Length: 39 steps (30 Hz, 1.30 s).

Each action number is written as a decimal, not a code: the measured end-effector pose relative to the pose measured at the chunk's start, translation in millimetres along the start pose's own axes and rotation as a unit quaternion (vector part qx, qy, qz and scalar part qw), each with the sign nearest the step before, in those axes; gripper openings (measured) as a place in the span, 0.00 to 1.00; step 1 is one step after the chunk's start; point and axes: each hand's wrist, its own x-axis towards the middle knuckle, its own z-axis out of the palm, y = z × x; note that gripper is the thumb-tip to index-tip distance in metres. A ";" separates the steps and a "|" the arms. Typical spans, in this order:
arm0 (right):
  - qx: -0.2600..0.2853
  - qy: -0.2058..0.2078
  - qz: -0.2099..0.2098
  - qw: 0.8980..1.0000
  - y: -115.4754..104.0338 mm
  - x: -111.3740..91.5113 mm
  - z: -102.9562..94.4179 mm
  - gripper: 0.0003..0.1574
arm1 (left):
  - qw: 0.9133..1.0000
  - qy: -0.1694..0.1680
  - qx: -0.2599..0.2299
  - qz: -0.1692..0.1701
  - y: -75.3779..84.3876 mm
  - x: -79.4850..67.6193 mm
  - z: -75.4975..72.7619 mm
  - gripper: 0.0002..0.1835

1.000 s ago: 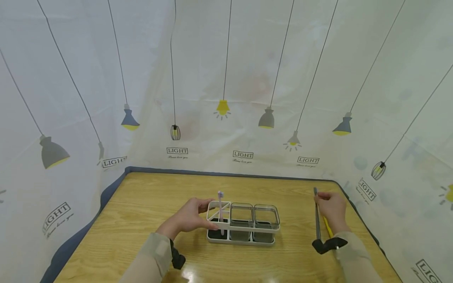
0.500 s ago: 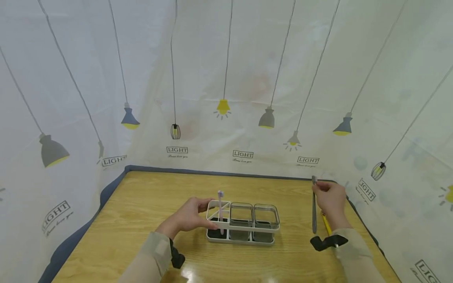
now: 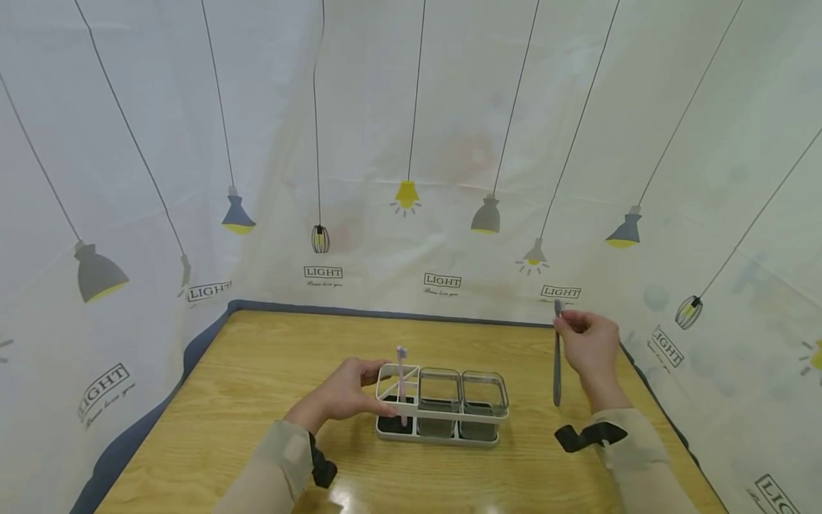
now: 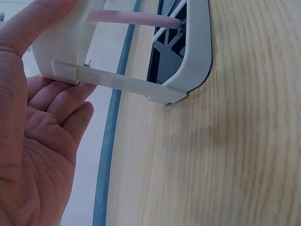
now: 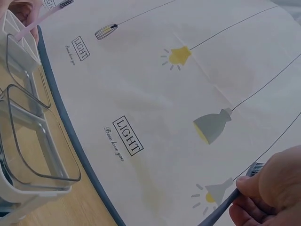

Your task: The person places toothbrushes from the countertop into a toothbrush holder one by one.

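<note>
A white toothbrush holder (image 3: 459, 416) stands on the wooden table, its left end gripped by my left hand (image 3: 343, 392), thumb in front and fingers behind. Upright in its divided left compartment is a pink toothbrush (image 3: 401, 378), whose handle (image 4: 136, 19) reaches the dark base in the left wrist view. Two clear cups (image 3: 439, 389) fill the other compartments. Over to the right, my right hand (image 3: 591, 348) pinches a grey toothbrush (image 3: 556, 375) just below its bristles. Its head points up and its handle hangs down, to the right of the holder.
The wooden table (image 3: 270, 364) has a dark blue edging (image 3: 385, 313) along its back. A pale curtain (image 3: 359, 143) printed with lamps hangs behind and at both sides. Black wrist straps (image 3: 591, 435) show on both sleeves.
My right hand has lifted the grey toothbrush and moved it slightly left toward the holder. A yellow item seen near the right wrist is now out of sight. My left hand stays put.
</note>
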 end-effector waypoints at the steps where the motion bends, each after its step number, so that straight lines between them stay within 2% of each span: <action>1: 0.004 0.001 -0.004 1.000 -2.0 -0.4 0.4 0.15 | 1.000 0.001 0.000 -0.001 -0.2 0.0 0.0 0.53; 20: 0.035 0.019 -0.036 0.999 -35.8 -7.4 7.3 0.14 | 1.000 -0.001 -0.002 -0.009 0.4 -1.4 -0.5 0.54; 31: 0.071 -0.005 -0.042 0.997 -59.9 -19.1 9.6 0.13 | 1.000 -0.001 0.000 -0.012 0.2 -1.5 -1.5 0.54; 39: 0.111 -0.025 -0.052 0.992 -75.3 -26.2 11.7 0.14 | 1.000 -0.006 -0.005 0.008 3.1 -2.3 -1.2 0.50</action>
